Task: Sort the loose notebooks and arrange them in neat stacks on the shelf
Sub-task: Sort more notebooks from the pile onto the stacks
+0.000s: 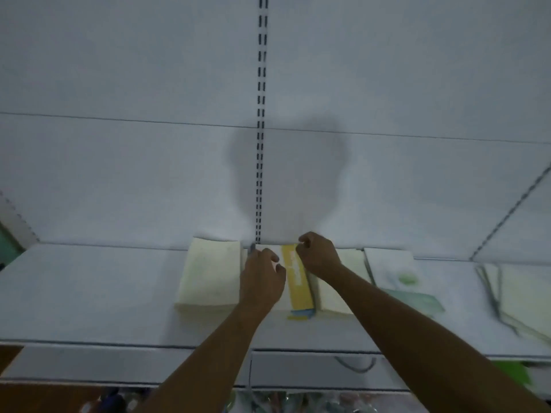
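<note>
A notebook with a yellow band (296, 278) lies on top of a stack at the middle of the white shelf (89, 293). My left hand (261, 281) rests on its left part with fingers curled over the far edge. My right hand (317, 257) grips the far right corner of the same notebook. A neat pale cream stack (208, 275) sits just left of it. Another cream notebook (337, 290) lies right of it, partly under my right forearm. The picture is blurred.
Further right lie a white notebook with a green mark (393, 272), a pale green one (417, 302) slid askew, and loose splayed notebooks (512, 296) at the far right. A slotted upright (261, 129) runs up the back panel. A lower shelf edge (313, 368) juts toward me.
</note>
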Motion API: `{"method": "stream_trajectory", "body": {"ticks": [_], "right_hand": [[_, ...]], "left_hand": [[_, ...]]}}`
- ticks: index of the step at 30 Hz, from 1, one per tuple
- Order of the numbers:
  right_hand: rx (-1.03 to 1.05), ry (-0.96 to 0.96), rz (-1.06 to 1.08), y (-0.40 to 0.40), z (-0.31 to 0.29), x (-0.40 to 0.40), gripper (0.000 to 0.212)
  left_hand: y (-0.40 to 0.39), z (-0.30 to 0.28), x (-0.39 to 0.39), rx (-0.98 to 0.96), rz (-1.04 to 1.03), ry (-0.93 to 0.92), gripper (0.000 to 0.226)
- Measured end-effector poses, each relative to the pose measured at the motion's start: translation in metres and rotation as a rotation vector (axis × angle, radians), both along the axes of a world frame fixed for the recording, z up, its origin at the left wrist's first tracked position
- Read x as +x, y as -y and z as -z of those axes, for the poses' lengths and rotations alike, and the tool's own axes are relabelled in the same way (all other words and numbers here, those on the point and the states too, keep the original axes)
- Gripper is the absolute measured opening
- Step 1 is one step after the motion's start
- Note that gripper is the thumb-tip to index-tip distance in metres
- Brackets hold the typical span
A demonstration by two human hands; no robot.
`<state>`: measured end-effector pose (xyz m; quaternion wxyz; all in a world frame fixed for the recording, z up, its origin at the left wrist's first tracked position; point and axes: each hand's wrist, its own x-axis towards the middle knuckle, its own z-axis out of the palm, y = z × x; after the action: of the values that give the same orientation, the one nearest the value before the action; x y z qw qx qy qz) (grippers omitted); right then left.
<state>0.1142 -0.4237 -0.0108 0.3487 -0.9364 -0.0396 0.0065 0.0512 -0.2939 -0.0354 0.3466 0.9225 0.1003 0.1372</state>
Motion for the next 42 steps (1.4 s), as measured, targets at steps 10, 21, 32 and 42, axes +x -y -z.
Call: {"method": "stream_trajectory", "body": {"ticks": [10, 21, 32, 42], "right_hand": [[-0.175, 0.020, 0.409, 0.295, -0.001, -0.014, 0.036], [-0.142, -0.128, 0.662, 0.513, 0.053, -0.043, 0.036], [-0.220, -0.289, 0.641, 0.595, 0.100, -0.039, 0.054], [-0.120, -0.292, 0.707, 0.589, 0.115, -0.047, 0.047]], "left_hand": [[0.229, -0.010, 0.018, -0.028, 0.492, -0.185, 0.018], [0.426, 0.025, 0.025, -0.021, 0.609, -0.343, 0.032], [0.531, 0.064, 0.043, 0.059, 0.635, -0.368, 0.054], [0.547, 0.082, 0.039, 0.000, 0.428, -0.326, 0.039]]}}
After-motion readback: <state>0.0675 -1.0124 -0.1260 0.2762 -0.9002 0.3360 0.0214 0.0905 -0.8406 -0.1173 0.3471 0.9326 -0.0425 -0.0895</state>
